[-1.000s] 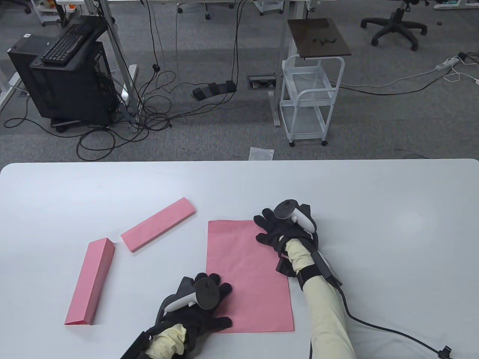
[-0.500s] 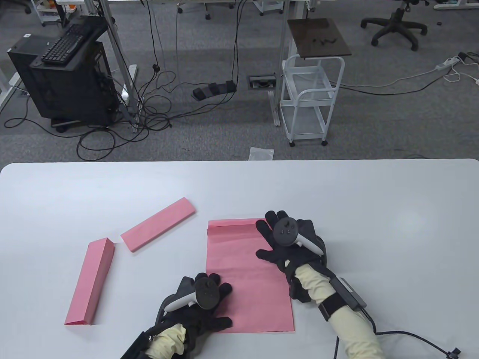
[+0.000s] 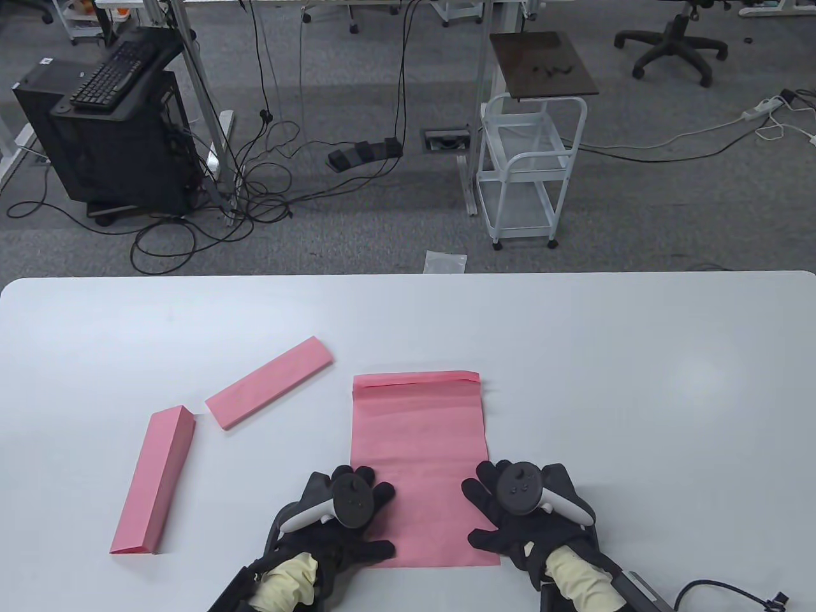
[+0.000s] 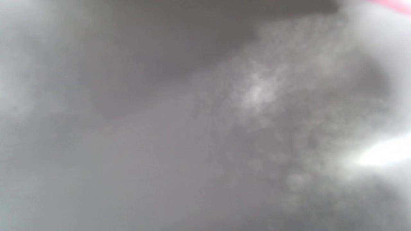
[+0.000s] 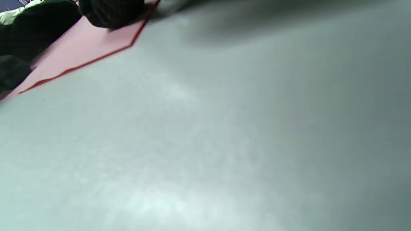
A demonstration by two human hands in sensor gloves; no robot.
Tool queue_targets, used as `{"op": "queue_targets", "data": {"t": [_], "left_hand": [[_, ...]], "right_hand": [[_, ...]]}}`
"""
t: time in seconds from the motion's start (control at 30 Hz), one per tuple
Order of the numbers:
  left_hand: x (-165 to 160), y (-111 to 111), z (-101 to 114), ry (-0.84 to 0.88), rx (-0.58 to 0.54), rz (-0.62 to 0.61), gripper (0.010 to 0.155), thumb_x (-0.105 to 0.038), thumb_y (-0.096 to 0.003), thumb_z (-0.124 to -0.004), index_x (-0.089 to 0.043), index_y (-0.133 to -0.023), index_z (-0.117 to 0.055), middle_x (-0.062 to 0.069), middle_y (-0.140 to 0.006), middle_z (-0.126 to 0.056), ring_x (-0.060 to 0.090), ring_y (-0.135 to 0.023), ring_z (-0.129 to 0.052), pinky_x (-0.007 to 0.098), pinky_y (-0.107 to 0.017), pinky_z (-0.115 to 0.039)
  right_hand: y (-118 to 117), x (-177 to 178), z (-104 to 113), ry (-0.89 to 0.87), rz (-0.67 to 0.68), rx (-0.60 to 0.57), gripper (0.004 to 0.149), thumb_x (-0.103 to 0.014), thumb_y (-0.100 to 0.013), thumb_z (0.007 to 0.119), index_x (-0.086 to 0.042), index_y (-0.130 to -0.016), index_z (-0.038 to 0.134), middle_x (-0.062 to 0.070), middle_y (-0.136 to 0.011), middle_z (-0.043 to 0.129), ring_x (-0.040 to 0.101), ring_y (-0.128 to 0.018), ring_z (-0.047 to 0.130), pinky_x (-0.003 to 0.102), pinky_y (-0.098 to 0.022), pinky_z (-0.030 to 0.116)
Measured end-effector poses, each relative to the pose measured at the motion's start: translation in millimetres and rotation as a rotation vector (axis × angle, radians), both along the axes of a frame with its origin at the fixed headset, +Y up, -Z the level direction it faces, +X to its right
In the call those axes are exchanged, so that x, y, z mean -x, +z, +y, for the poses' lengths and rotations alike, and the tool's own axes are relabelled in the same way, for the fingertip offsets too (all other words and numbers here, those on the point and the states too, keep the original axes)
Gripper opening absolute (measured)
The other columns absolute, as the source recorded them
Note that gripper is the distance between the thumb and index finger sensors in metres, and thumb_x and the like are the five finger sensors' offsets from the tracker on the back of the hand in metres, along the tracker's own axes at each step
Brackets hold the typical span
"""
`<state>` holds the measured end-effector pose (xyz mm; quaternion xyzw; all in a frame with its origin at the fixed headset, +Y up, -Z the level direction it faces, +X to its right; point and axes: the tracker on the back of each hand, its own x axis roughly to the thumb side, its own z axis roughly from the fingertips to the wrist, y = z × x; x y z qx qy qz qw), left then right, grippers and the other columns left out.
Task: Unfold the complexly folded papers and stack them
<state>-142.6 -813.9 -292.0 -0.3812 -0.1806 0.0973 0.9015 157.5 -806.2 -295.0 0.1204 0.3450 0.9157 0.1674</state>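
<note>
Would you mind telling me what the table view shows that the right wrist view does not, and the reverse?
Only the table view shows both folded pink strips, the left hand, the right hand whole, and the sheet's far edge, which has a narrow fold. Only the right wrist view shows the sheet's corner edge close up against the table. Both show the pink sheet flat on the white table with gloved fingers on it.

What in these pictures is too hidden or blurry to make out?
- Left wrist view: almost all grey blur; nothing identifiable.
- Table view: the near corners of the unfolded pink paper sheet are covered by the left hand and right hand.
- Right wrist view: the white table is sharp enough, but the paper is cut off by the edge.
</note>
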Motion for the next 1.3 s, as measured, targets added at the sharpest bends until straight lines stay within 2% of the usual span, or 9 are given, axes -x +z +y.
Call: {"op": "queue_targets", "data": {"t": [0.2,0.3,0.37,0.47,0.6,0.73,1.03,1.23,1.3], "left_hand": [[-1.1,0.1,3.8,0.007,-0.033,0.016,0.085,-0.068,-0.0486,-0.057,-0.045,-0.101,0.007,-0.013,-0.103,0.028,0.024,-0.095,0.028,0.050,-0.064,0.015],[-14.5,4.5,17.0,0.018,-0.133,0.074,0.076,-0.060,-0.0549,-0.055,-0.038,-0.109,-0.007,-0.006,-0.108,0.021,0.030,-0.098,0.022,0.055,-0.067,0.010],[-33.1,8.7,25.2,0.036,-0.188,0.030,0.074,-0.058,-0.0561,-0.055,-0.037,-0.110,-0.009,-0.007,-0.109,0.019,0.030,-0.098,0.022,0.056,-0.067,0.009],[-68.3,12.9,26.3,0.037,-0.157,-0.050,0.074,-0.058,-0.0563,-0.054,-0.037,-0.109,-0.007,-0.008,-0.109,0.019,0.030,-0.099,0.022,0.056,-0.067,0.010],[-87.3,9.6,11.0,-0.041,-0.097,-0.075,0.076,-0.059,-0.0552,-0.052,-0.037,-0.105,0.001,-0.007,-0.109,0.019,0.029,-0.099,0.021,0.056,-0.066,0.010],[-66.5,5.2,9.2,-0.004,-0.072,-0.045,0.076,-0.060,-0.0544,-0.054,-0.041,-0.104,0.001,-0.014,-0.108,0.019,0.025,-0.099,0.022,0.055,-0.066,0.011],[21.1,0.6,9.3,-0.022,-0.044,0.090,0.075,-0.061,-0.0531,-0.054,-0.045,-0.102,0.001,-0.022,-0.106,0.018,0.023,-0.100,0.022,0.055,-0.065,0.012],[17.8,-3.1,16.3,-0.029,-0.021,0.070,0.074,-0.055,-0.0562,-0.055,-0.041,-0.104,-0.001,-0.017,-0.107,0.016,0.027,-0.101,0.019,0.056,-0.065,0.010],[10.0,-7.5,28.1,-0.060,-0.061,0.041,0.070,-0.051,-0.0580,-0.056,-0.036,-0.108,-0.010,-0.006,-0.112,0.009,0.030,-0.106,0.009,0.057,-0.068,0.006]], "right_hand": [[-0.2,-0.5,-1.3,-0.018,-0.010,0.009,0.072,-0.057,-0.049,0.063,-0.050,-0.102,0.015,-0.025,-0.109,-0.007,0.004,-0.098,-0.017,0.047,-0.065,-0.016],[-0.3,-0.5,-1.6,-0.016,-0.012,0.009,0.072,-0.057,-0.049,0.063,-0.050,-0.102,0.015,-0.025,-0.109,-0.006,0.004,-0.098,-0.017,0.047,-0.066,-0.016],[0.0,-0.6,-1.7,-0.025,-0.018,0.015,0.072,-0.057,-0.049,0.063,-0.051,-0.102,0.016,-0.025,-0.109,-0.007,0.004,-0.098,-0.018,0.047,-0.065,-0.016],[0.2,-0.7,-1.5,-0.027,-0.020,0.017,0.072,-0.057,-0.049,0.063,-0.051,-0.102,0.015,-0.026,-0.109,-0.007,0.003,-0.098,-0.018,0.046,-0.065,-0.017],[0.3,-1.0,-1.5,-0.032,-0.023,0.020,0.072,-0.057,-0.049,0.063,-0.051,-0.102,0.015,-0.026,-0.109,-0.007,0.003,-0.097,-0.018,0.046,-0.065,-0.017],[0.6,-1.3,-1.8,-0.039,-0.025,0.025,0.072,-0.057,-0.049,0.063,-0.051,-0.102,0.015,-0.027,-0.108,-0.008,0.002,-0.097,-0.019,0.045,-0.064,-0.018],[0.5,-1.5,-2.0,-0.044,-0.028,0.035,0.072,-0.057,-0.049,0.063,-0.052,-0.102,0.015,-0.027,-0.108,-0.008,0.001,-0.097,-0.020,0.044,-0.064,-0.019],[0.4,-1.5,-1.9,-0.046,-0.032,0.038,0.072,-0.056,-0.049,0.063,-0.052,-0.102,0.015,-0.028,-0.108,-0.009,0.001,-0.096,-0.020,0.044,-0.063,-0.019],[0.4,-1.5,-2.0,-0.046,-0.032,0.039,0.072,-0.056,-0.049,0.063,-0.052,-0.102,0.015,-0.028,-0.108,-0.009,0.001,-0.096,-0.020,0.044,-0.063,-0.020]]}}
